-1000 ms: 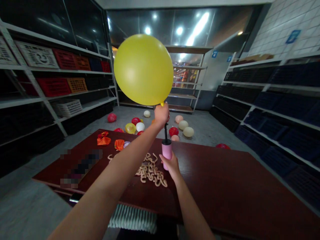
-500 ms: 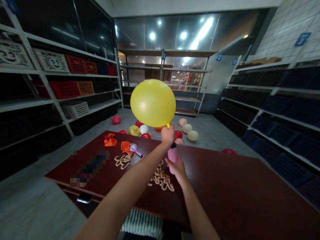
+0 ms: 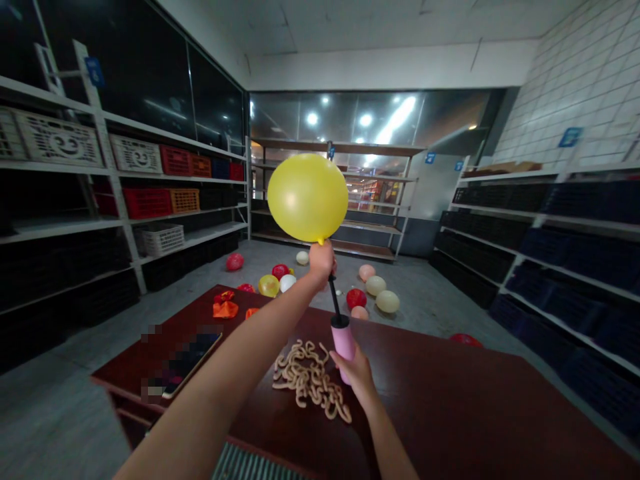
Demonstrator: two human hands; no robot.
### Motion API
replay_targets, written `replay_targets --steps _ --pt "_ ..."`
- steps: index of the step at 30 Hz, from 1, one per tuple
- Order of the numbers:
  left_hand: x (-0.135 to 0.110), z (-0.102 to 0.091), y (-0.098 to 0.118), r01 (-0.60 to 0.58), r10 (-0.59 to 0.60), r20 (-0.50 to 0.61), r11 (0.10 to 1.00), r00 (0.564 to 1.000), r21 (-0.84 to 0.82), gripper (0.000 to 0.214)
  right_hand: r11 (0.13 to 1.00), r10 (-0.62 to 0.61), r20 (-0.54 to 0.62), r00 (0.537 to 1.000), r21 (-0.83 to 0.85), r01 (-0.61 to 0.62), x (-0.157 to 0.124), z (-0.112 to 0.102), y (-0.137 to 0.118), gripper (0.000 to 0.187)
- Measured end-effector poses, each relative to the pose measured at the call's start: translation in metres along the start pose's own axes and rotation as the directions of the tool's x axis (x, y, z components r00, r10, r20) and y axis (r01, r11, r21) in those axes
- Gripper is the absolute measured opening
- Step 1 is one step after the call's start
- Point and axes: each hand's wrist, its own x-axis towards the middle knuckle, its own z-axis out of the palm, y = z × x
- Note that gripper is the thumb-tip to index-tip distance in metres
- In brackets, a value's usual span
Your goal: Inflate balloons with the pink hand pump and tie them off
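Note:
A large inflated yellow balloon (image 3: 308, 198) stands above my left hand (image 3: 321, 261), its neck going down into my closed fingers. From the underside of that hand a black rod (image 3: 335, 297) of a balloon pump runs down into the pump's pink barrel (image 3: 343, 341). My right hand (image 3: 358, 372) is wrapped round the barrel, thumb on the near side. The pump leans a little and its rod is drawn out. The top end of the pump is hidden in my left fist. Just left of the barrel, tan curled strips (image 3: 310, 380) lie in a heap on the table.
The dark red table (image 3: 450, 400) carries a phone (image 3: 193, 363) and limp orange balloons (image 3: 225, 310) at its left. Several inflated balloons, among them a red one (image 3: 356, 298) and a cream one (image 3: 387, 301), lie on the floor beyond. Shelves with crates (image 3: 147, 202) line the sides.
My hands have moved apart: the black rod between them now shows at length. The view has tilted up. The lilac balloon on the table is now hidden behind my left arm.

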Motion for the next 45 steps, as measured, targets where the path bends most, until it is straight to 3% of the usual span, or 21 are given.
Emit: replay_targets --steps 3,7,11,18,23,28,32,41,45 --pt "0.002 0.002 0.017 -0.085 0.085 0.044 0.996 0.995 0.001 0.038 1.0 0.003 -0.01 1.0 -0.011 -0.003 0.001 0.002 0.001 0.067" --pt "-0.003 0.008 0.013 -0.135 0.134 0.082 0.991 0.988 0.004 0.041 0.999 0.015 -0.035 0.999 -0.039 -0.016 0.004 0.002 0.006 0.072" --pt "-0.015 0.014 -0.012 -0.11 0.108 0.109 0.994 0.988 0.009 0.046 0.998 0.009 -0.055 0.998 -0.062 -0.012 0.007 0.001 0.014 0.071" --pt "-0.039 0.007 -0.084 -0.006 0.004 0.056 0.999 0.998 0.037 0.05 0.999 0.038 -0.07 0.997 -0.031 -0.041 0.009 0.002 0.016 0.068" --pt "-0.045 -0.002 -0.101 0.013 -0.014 0.033 0.999 0.999 0.035 0.047 0.997 0.017 -0.058 0.998 -0.069 -0.021 0.005 0.0 0.006 0.062" --pt "-0.043 -0.017 -0.094 0.019 -0.019 -0.002 1.0 1.0 -0.013 0.043 0.969 -0.085 -0.016 0.996 -0.234 0.079 -0.003 -0.004 -0.009 0.048" --pt "-0.036 -0.039 -0.082 0.011 -0.014 -0.041 0.996 0.999 -0.088 0.041 0.893 -0.137 0.014 0.991 -0.43 0.129 -0.01 -0.003 -0.019 0.04" --pt "-0.019 -0.101 -0.014 -0.06 0.008 -0.186 0.96 0.983 -0.275 0.033 0.64 -0.287 0.068 0.956 -0.728 0.244 -0.015 -0.015 -0.016 0.033" --pt "-0.02 -0.122 -0.004 -0.097 0.01 -0.261 0.941 0.965 -0.323 0.036 0.571 -0.353 0.092 0.931 -0.768 0.292 -0.018 -0.016 -0.015 0.027"
